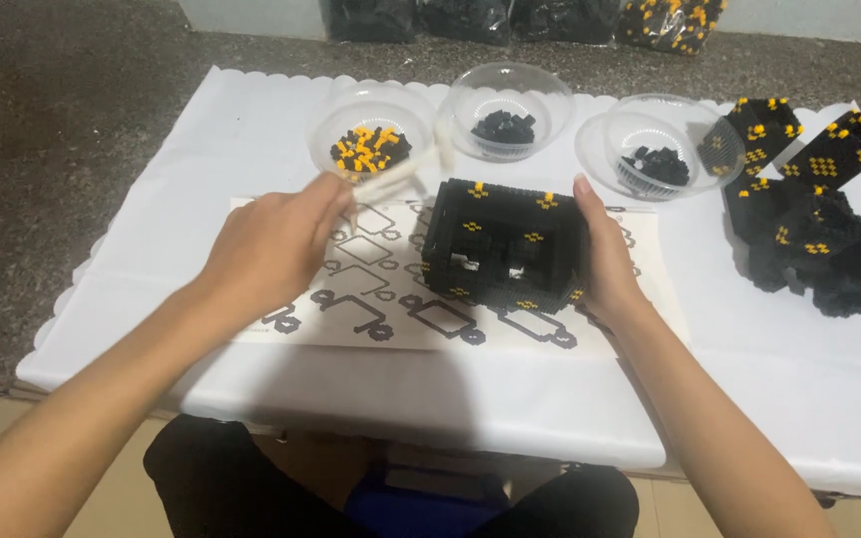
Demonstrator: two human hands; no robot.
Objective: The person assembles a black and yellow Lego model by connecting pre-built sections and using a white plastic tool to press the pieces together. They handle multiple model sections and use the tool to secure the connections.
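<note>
A white cloth [151, 229] covered the table under both hands, grey speckled floor [72, 80] beyond. The right hand [605, 259] gripped a black brick box [505, 244]; the left hand [276, 244] pinched white tweezers [401, 174].

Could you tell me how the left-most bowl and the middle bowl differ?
The left-most bowl holds mixed black and orange bricks; the middle bowl holds only black ones. The left-most bowl sits nearer the person, beside the left hand; the middle bowl sits farther back. Both are clear, round and upright.

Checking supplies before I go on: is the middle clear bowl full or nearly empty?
Nearly empty: the middle bowl holds only a small heap of black bricks.
</note>
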